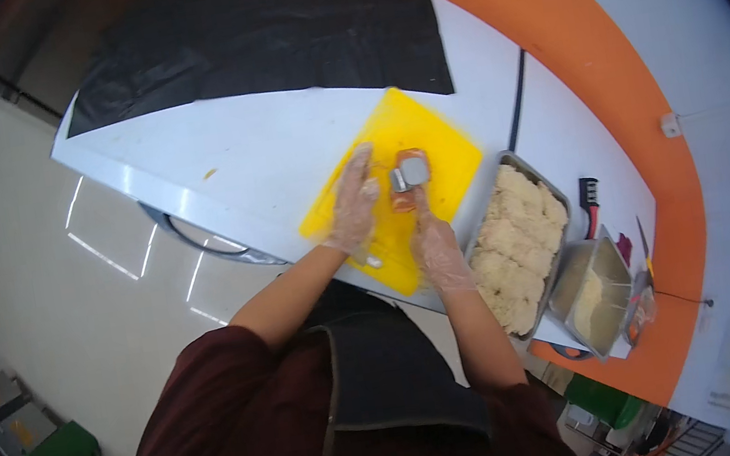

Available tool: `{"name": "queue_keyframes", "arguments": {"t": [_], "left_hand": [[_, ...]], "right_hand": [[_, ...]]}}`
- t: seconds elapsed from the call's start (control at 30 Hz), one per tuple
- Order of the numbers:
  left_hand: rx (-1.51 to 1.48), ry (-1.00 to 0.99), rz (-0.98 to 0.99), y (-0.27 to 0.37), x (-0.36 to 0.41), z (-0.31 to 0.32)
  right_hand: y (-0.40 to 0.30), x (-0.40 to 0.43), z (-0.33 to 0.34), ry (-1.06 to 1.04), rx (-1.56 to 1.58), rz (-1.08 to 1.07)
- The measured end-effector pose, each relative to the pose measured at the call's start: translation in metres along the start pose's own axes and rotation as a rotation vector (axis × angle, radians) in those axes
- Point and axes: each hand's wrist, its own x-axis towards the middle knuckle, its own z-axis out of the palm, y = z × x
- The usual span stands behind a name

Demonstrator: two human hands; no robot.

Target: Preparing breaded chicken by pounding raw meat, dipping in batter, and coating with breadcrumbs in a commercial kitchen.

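Observation:
My right hand [437, 246], in a clear plastic glove, grips what looks like a metal meat mallet; the hand hides most of its handle. The grey, square-faced mallet head [414, 170] rests on or just over a reddish piece of meat [405, 203], covering its middle. Beneath lies a yellow cutting board [445, 153], set at an angle near the table edge. My left hand [353, 205], also gloved, is spread over the board's left side, apart from the meat and holding nothing. Near its wrist is a small white object [374, 262], too blurred to name.
Right of the board stands a metal tray [502, 160] filled with pale, breaded-looking pieces. Beside it are a deep metal pan [601, 293] with light crumbs or powder, a black-and-red handled tool [589, 196] and a knife [643, 238]. Black sheeting [268, 38] covers the table's far end.

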Motion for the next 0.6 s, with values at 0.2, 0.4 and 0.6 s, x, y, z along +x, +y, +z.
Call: {"name": "queue_keyframes", "arguments": {"t": [0.2,0.4,0.6], "left_hand": [[0.041,-0.04,-0.045,0.011,-0.006,-0.002],[0.02,-0.041,-0.006,0.006,-0.002,-0.008],[0.012,-0.012,-0.016,0.011,-0.003,-0.003]], "right_hand": [[-0.01,-0.033,0.001,0.087,0.082,-0.051],[-0.018,-0.041,-0.012,0.195,0.184,-0.082],[-0.013,-0.04,-0.012,0.056,0.166,-0.083]]}}
